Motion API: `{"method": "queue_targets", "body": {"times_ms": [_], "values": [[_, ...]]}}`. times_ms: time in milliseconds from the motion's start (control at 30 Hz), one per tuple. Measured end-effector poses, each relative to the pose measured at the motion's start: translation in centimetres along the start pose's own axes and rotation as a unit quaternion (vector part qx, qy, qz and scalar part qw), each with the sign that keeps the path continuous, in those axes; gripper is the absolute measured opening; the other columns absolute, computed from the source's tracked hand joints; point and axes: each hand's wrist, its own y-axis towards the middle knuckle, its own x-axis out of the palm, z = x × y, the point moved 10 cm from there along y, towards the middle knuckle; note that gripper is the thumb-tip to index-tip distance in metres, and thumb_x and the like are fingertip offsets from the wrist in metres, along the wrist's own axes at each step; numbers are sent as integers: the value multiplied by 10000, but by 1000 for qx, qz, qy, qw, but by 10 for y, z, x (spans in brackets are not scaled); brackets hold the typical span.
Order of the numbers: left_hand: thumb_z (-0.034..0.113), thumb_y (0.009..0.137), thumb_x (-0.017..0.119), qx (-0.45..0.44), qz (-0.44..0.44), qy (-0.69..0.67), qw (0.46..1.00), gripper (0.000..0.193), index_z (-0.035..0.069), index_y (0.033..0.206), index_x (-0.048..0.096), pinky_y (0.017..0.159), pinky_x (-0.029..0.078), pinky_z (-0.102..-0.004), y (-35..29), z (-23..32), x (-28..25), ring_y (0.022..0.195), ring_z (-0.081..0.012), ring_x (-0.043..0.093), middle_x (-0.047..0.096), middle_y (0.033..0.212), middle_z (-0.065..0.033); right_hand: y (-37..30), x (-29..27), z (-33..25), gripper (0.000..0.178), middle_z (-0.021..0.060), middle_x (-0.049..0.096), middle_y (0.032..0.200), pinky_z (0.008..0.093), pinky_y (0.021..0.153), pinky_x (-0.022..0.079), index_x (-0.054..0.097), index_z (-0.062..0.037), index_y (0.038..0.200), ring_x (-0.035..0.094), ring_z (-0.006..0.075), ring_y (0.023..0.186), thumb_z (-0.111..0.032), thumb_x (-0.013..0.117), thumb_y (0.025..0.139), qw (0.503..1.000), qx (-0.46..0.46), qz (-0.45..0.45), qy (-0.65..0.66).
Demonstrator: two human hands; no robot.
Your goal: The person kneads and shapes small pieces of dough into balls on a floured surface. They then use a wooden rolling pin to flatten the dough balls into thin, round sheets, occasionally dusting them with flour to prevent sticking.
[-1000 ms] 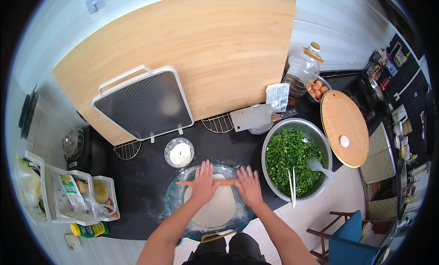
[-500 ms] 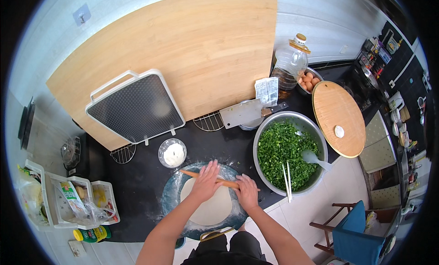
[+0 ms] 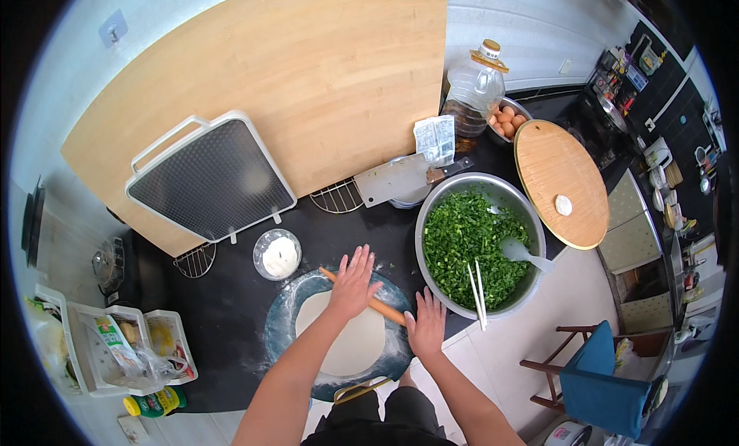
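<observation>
A wooden rolling pin lies slantwise across the upper right part of a flat round sheet of pale dough. Under the dough is a round, flour-dusted teal board with a gold handle at its near side. My left hand rests flat across the pin's upper part, fingers stretched out. At the pin's lower right end, my right hand has its fingers spread, with the thumb side against the pin. Neither hand wraps round it. Beyond the board stands a clear bowl of white flour.
A steel bowl of chopped greens, with chopsticks and a grey spoon, stands right. Behind it are a cleaver, oil bottle, eggs and round wooden lid. White baskets stand left.
The rolling pin has turned, its right end now nearer me. My left hand has moved up along it; my right hand has shifted to its end and spread its fingers. The view has shifted slightly.
</observation>
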Motion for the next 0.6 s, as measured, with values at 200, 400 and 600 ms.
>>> {"method": "queue_targets", "body": {"times_ms": [200,400,600], "values": [[337,914,564,4,-92,-59,994,676,-13,1439,323,1158,149,-505,-96,4,2,1442,-362,186,223,1542,-206,-73,24,-35,619,163,408,1450,504,1108,248,429,-34,1376,361,339,1347,-313,625,858,987,-121,-104,-3],[351,907,571,36,-56,-51,997,688,-17,1434,327,1159,157,-498,-51,23,6,1429,-362,223,266,1523,-215,-50,-2,-13,516,89,537,1315,443,900,406,560,-94,1253,537,279,1097,-227,702,776,999,-26,15,13],[419,919,543,-67,-24,-41,997,699,-42,1412,363,1161,163,-479,-43,-5,-14,1428,-350,233,259,1521,-236,3,-15,-23,352,47,611,1152,362,863,466,619,-72,1082,586,248,1025,-168,715,757,982,-182,27,35]]}}
